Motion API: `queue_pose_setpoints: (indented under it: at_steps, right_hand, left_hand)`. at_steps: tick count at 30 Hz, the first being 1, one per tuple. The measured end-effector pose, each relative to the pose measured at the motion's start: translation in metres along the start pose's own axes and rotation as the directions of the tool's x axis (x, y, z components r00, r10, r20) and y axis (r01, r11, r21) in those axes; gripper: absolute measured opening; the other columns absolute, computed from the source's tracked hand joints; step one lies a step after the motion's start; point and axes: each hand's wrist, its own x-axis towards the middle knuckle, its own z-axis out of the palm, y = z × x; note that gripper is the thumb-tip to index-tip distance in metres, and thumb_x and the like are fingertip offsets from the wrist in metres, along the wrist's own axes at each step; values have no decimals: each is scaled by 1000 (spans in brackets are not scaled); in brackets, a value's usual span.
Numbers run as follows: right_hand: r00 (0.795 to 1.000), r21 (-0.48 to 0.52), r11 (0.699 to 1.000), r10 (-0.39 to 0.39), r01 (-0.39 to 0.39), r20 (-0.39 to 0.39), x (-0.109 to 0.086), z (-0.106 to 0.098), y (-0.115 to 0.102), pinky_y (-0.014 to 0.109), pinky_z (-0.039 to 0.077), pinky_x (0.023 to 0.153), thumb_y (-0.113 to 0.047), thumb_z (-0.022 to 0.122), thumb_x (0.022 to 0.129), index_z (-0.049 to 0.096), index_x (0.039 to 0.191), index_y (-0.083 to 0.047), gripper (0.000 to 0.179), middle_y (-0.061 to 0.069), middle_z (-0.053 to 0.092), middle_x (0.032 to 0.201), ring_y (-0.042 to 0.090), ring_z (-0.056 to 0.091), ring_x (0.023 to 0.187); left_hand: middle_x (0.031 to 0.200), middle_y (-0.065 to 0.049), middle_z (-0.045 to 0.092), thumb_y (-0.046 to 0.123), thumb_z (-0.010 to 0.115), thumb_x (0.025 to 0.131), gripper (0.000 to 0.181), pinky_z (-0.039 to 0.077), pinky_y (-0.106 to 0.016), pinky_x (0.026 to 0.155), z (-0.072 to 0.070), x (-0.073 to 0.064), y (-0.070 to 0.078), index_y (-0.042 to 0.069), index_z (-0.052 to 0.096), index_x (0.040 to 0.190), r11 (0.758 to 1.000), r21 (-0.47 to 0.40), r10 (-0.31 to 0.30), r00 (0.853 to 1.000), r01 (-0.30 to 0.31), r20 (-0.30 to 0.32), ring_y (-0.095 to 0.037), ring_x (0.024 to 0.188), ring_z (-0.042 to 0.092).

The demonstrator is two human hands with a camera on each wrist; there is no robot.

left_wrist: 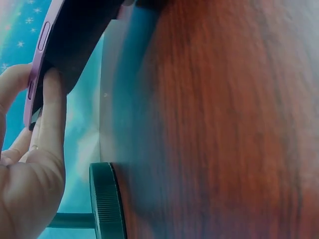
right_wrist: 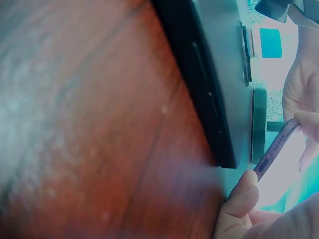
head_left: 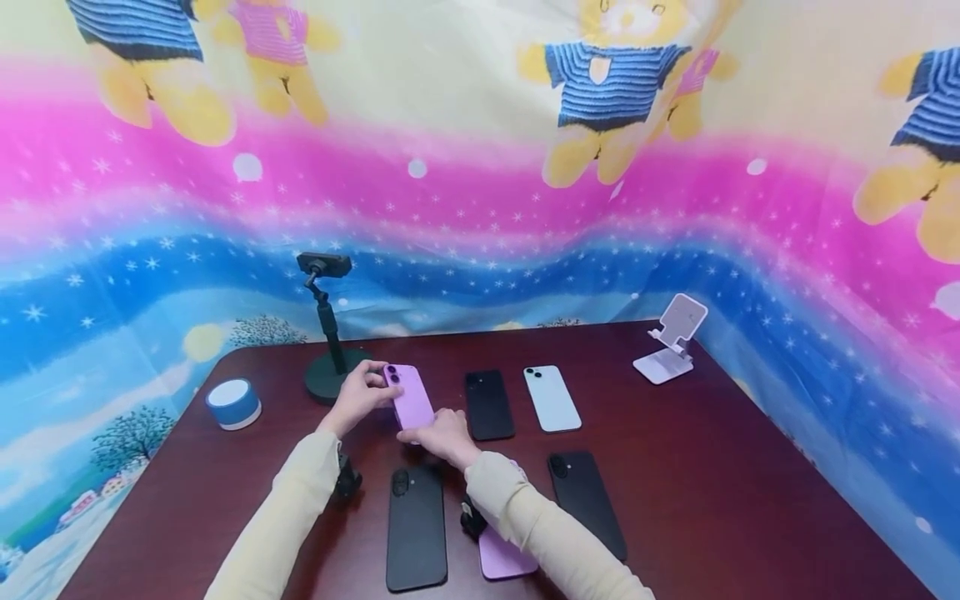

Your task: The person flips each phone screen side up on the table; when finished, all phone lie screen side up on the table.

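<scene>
A lilac phone (head_left: 414, 402) is held above the table by both hands, its camera side facing up in the head view. My left hand (head_left: 358, 400) pinches its upper left part; in the left wrist view the thumb and fingers lie on opposite faces of the phone (left_wrist: 41, 47). At the lower end, my right hand (head_left: 447, 437) grips a corner, thumb against the edge in the right wrist view. Below the hands lies a dark grey phone (head_left: 417, 529). Another lilac phone (head_left: 506, 557) is partly hidden under the right forearm.
A black phone (head_left: 490, 406) and a white phone (head_left: 552, 400) lie behind, another dark phone (head_left: 588, 504) at right. A dark green phone stand (head_left: 327, 385) rises at back left, near a blue and white round object (head_left: 234, 404). A white folding stand (head_left: 671, 346) stands back right.
</scene>
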Motion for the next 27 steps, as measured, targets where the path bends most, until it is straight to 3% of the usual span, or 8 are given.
queue_pose_setpoints:
  at_steps: [5,11,15,20,24,27]
  right_hand:
    - [996,158,987,15,-29,87,-3,-1,4,29,50,58,-41,79,72,61,102,3,56,8,61,82,18,59,68]
    - [983,327,943,6,-67,186,-3,-4,5,36,58,72,-37,77,77,62,110,4,55,9,68,92,21,70,77]
    - [975,361,930,-11,-72,224,-2,-5,4,38,58,78,-36,75,81,61,115,4,55,11,71,99,24,71,84]
    - [965,396,913,-14,-95,263,1,-6,4,43,55,87,-31,72,85,53,125,9,59,17,68,111,30,70,93]
    - [959,406,907,-10,-111,285,2,-6,5,46,52,92,-29,71,86,51,127,10,60,19,65,117,32,69,96]
    - [955,410,904,-9,-119,298,2,-7,5,47,51,94,-27,70,86,49,129,11,61,21,63,120,33,68,97]
  left_hand:
    - [114,-30,56,13,69,89,64,58,-40,77,1,-2,-2,3,35,141,993,-114,23,998,-16,63,-24,82,70]
    - [135,-33,37,23,62,94,69,54,-47,88,1,1,-3,22,22,150,977,-214,40,980,2,193,-32,99,66]
    - [139,-30,30,30,56,97,71,51,-54,90,4,1,-6,35,11,152,968,-248,37,963,31,266,-36,103,63]
    - [143,-28,27,36,48,100,68,47,-61,92,10,1,-9,48,3,150,962,-266,18,955,65,297,-49,115,54]
    - [150,-30,15,37,43,102,70,40,-67,95,13,-1,-10,49,-7,149,952,-295,19,950,78,312,-58,125,40]
    - [151,-32,14,40,42,102,73,38,-66,98,15,-2,-11,45,-15,148,948,-302,-4,947,106,321,-58,126,39]
